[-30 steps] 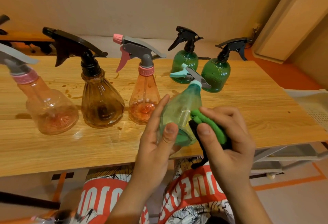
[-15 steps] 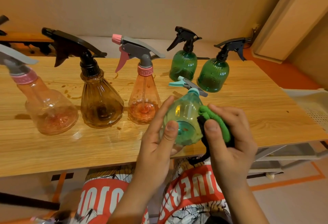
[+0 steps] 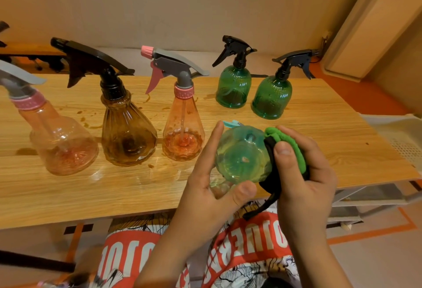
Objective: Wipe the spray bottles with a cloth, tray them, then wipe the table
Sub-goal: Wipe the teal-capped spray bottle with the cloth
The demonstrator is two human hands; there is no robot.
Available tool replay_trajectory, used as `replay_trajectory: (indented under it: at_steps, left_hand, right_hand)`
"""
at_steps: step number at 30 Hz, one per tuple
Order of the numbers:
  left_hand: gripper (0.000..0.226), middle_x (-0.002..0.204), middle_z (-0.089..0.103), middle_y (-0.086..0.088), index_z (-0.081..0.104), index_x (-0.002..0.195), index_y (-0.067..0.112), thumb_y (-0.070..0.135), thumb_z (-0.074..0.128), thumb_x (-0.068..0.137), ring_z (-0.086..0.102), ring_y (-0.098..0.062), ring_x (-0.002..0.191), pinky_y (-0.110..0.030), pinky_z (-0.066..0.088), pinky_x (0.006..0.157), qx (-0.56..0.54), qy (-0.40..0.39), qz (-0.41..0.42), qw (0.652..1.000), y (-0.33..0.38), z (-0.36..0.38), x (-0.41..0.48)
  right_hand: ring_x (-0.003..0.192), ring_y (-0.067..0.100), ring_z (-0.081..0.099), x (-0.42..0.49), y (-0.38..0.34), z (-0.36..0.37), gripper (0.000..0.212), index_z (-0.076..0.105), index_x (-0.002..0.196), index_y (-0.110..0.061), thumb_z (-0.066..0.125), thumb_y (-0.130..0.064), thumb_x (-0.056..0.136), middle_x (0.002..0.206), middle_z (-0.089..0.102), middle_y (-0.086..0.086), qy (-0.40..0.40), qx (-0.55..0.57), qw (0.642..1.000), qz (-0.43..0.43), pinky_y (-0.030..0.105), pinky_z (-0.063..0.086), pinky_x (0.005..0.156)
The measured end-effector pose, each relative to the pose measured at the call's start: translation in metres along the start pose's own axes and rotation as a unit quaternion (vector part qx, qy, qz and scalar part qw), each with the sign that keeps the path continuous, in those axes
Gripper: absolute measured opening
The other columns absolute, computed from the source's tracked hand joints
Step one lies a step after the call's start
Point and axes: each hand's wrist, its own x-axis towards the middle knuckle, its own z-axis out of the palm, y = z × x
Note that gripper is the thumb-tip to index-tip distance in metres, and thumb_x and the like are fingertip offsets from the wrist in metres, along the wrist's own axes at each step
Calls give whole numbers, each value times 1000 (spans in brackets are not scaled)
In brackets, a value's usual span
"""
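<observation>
Tilting a pale teal spray bottle [image 3: 239, 155] toward the viewer, the left hand [image 3: 205, 187] holds it just above the wooden table's [image 3: 68, 196] near edge, with the index finger along one side and the thumb curled under the base. A second ago the bottle stood nearly upright; now its round bottom faces the camera. The right hand [image 3: 303, 173] clutches a bunched green-and-black cloth [image 3: 294, 148], pressing it to the bottle's right flank. The wipe is probably moving on to the base. Five other spray bottles [image 3: 127, 132] stand on the stained table. A white tray [image 3: 399, 132] sits partly in view at the right.
</observation>
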Motion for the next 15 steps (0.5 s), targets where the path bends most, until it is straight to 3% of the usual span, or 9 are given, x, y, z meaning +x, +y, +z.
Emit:
replay_trajectory:
  at_steps: [3,8,11,15]
  left_hand:
    - [90,156,45,9,33,143,71,61,85,71,48,-15,143,-31,50,106,8,-7,0,1000,-2,0,2]
    - [87,156,44,9,38,143,67,55,86,71,48,-13,143,-24,51,103,-23,-7,19,1000,-2,3,10]
    - [83,157,42,18,39,143,66,57,84,74,44,-9,145,-22,48,106,-21,-4,40,999,0,6,13]
    - [79,157,43,14,45,142,63,52,85,75,44,-15,146,-25,48,107,-26,-2,49,998,2,8,16]
  right_hand:
    - [106,23,68,3,-2,-1,21,76,110,-34,65,-36,91,110,72,2,1,14,1000,23,36,56,86]
    - [106,23,68,9,-5,-6,22,76,109,-40,66,-36,90,110,72,2,-23,24,999,21,37,56,87]
    - [103,17,66,9,-8,-11,24,76,112,-29,65,-30,91,107,69,5,-45,-3,999,-21,29,53,85]
    - [97,11,61,10,-14,-20,24,67,115,-19,66,-24,92,101,62,12,-96,-84,984,-127,19,47,83]
